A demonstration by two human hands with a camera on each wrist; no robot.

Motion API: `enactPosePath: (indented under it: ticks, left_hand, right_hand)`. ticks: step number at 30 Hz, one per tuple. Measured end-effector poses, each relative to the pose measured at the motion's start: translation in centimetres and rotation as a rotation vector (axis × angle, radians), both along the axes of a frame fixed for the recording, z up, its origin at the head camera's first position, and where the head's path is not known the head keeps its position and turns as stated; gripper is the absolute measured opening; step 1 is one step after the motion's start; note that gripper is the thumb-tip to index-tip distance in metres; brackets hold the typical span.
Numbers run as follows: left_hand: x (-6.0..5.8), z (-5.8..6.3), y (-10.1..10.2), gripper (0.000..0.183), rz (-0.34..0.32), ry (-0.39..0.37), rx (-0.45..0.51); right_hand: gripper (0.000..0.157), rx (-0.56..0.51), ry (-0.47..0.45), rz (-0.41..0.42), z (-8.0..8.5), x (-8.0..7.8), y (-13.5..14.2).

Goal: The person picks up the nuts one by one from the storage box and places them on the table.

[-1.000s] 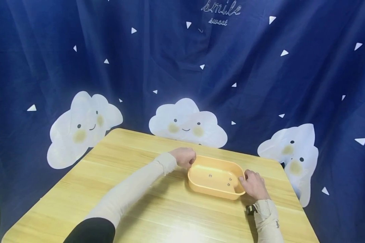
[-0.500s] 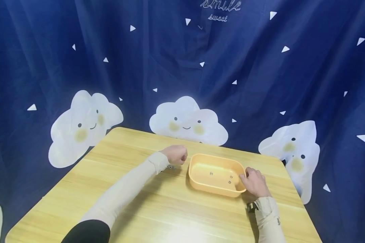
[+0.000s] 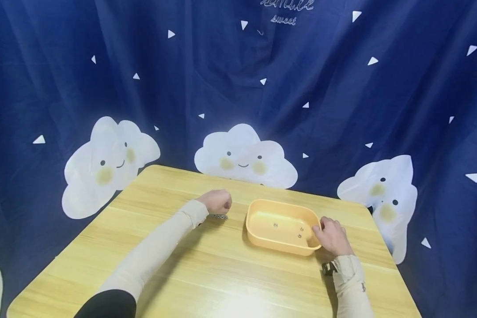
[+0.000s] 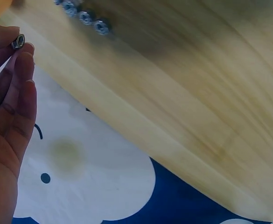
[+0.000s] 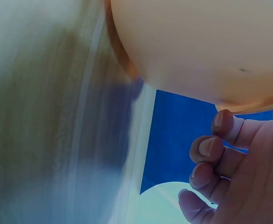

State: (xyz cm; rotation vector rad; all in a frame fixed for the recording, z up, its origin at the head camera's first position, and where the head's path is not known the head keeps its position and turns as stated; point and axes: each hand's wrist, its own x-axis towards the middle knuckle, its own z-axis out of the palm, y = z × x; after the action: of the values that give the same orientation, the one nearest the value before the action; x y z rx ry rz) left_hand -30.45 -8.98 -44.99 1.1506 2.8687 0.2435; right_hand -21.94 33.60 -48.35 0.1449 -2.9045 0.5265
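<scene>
My left hand (image 3: pixel 216 202) is above the table just left of the yellow bin (image 3: pixel 284 250), close over a row of several metal nuts (image 3: pixel 221 217). In the left wrist view, its thumb and fingertips pinch a small hex nut (image 4: pixel 18 42), while the row of nuts (image 4: pixel 86 17) lies on the wood nearby. My right hand (image 3: pixel 334 237) grips the bin's right end, thumb over the rim; the right wrist view shows its curled fingers (image 5: pixel 206 147) by the bin's outer wall (image 5: pixel 197 46). Three nuts (image 3: pixel 276 225) lie scattered on the bin's floor.
The bin stands on a light wooden table (image 3: pixel 222 274) toward its far right side. Behind the far edge hangs a dark blue curtain (image 3: pixel 222 57) printed with white clouds. A black strap (image 3: pixel 328 269) is at the right wrist.
My left hand has moved left from the bin's left end to over the row of nuts, which has come into view. The right hand stays on the bin's rim.
</scene>
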Motion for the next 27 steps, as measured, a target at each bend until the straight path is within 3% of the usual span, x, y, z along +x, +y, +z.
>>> enactPosePath:
  ticks: [9, 21, 27]
  left_hand:
    - [-0.2, -1.1, -1.9, 0.017, 0.008, 0.028, 0.016]
    - [0.1, -2.0, -4.1, 0.014, 0.077, -0.007, 0.045]
    - [0.3, -2.7, -5.1, 0.013, 0.079, -0.017, 0.044]
  right_hand:
    - [0.024, -0.004, -0.003, 0.002, 0.0, -0.2, 0.1]
    - [0.023, -0.012, -0.003, 0.013, 0.0, -0.4, 0.1]
    - [0.023, -0.021, -0.012, 0.010, 0.0, -0.3, 0.2]
